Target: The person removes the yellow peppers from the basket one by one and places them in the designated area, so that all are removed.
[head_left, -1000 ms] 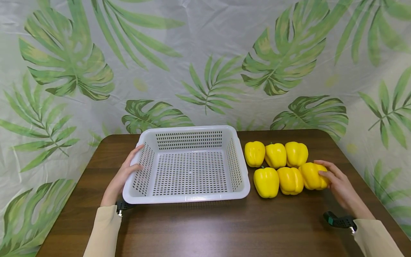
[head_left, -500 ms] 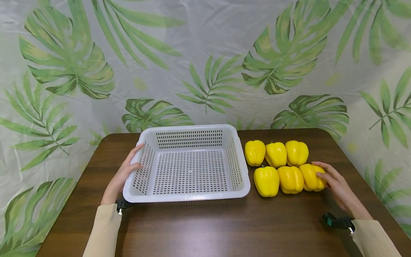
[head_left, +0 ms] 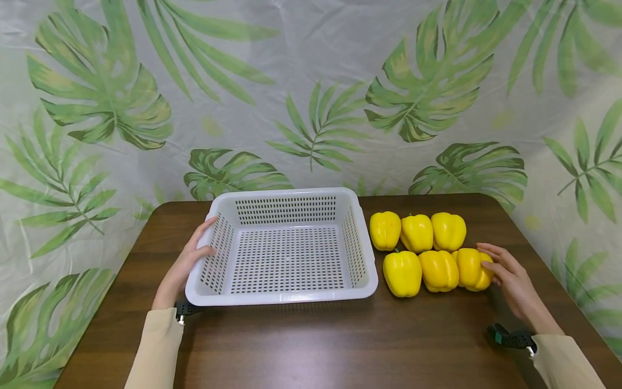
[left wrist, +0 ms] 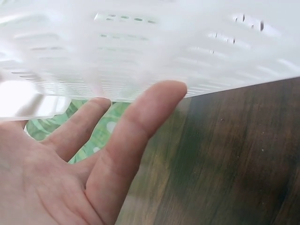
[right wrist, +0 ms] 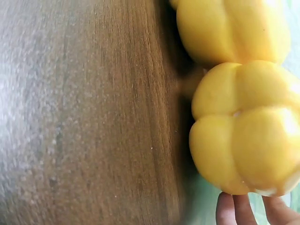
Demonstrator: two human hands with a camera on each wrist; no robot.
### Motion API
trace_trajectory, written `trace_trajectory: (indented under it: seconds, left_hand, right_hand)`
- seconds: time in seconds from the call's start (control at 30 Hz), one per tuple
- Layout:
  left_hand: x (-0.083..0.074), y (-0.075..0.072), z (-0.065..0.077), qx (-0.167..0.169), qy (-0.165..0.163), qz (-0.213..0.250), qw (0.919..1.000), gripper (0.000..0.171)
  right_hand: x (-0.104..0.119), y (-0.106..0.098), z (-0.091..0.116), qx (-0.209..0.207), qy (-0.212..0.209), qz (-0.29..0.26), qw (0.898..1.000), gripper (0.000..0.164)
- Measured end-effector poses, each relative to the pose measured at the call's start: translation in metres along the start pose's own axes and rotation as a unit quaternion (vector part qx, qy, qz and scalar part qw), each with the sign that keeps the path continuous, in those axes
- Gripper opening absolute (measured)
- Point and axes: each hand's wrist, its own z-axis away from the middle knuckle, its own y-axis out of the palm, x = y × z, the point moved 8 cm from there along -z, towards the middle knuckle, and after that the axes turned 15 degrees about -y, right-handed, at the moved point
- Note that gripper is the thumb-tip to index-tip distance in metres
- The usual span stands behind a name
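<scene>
A white plastic basket (head_left: 286,297) with slotted walls sits on the table. My left hand (head_left: 182,267) rests at its left rim, thumb and fingers spread. In the left wrist view, the thumb (left wrist: 136,126) lies close against the slotted wall (left wrist: 140,51). To the basket's right, yellow bell peppers stand in two rows. My right hand (head_left: 512,281) touches the right side of the front row's rightmost bell pepper (head_left: 473,270) with its fingertips. The right wrist view shows this pepper's lobed end (right wrist: 243,126) pressed against its neighbour (right wrist: 234,28), with the fingertips (right wrist: 226,208) below.
The dark wooden table (head_left: 340,346) extends in front of the basket. The back row of peppers includes a middle one (head_left: 417,232), near the table's far edge. A leaf-print cloth (head_left: 320,81) hangs behind the table.
My right hand has shifted the front-right pepper slightly left, against its neighbour, and the pepper has turned a little. My left hand and the basket have stayed in place.
</scene>
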Motion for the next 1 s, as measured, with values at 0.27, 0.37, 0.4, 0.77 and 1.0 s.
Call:
trace_trajectory:
  seconds: [0.27,0.37,0.4,0.77,1.0]
  left_hand:
    - [0.0,-0.002,-0.001,0.008,-0.006,-0.012,0.9999,0.069]
    - [0.0,-0.004,-0.002,0.008,-0.006,-0.02,0.9997,0.069]
    - [0.0,-0.004,-0.003,0.007,-0.006,-0.026,0.9996,0.069]
    - [-0.008,-0.007,-0.003,-0.006,0.006,-0.078,0.9969,0.067]
    - [-0.025,-0.012,0.009,-0.024,0.022,-0.131,0.9909,0.068]
  right_hand:
    - [0.012,-0.001,-0.006,-0.028,-0.036,-0.015,0.999,0.037]
    - [0.018,0.0,-0.01,-0.034,-0.05,-0.017,0.998,0.037]
    - [0.02,0.0,-0.011,-0.035,-0.055,-0.018,0.998,0.037]
    - [0.038,0.008,-0.024,-0.044,-0.087,-0.002,0.995,0.038]
    - [0.052,0.029,-0.036,-0.026,-0.09,0.023,0.995,0.039]
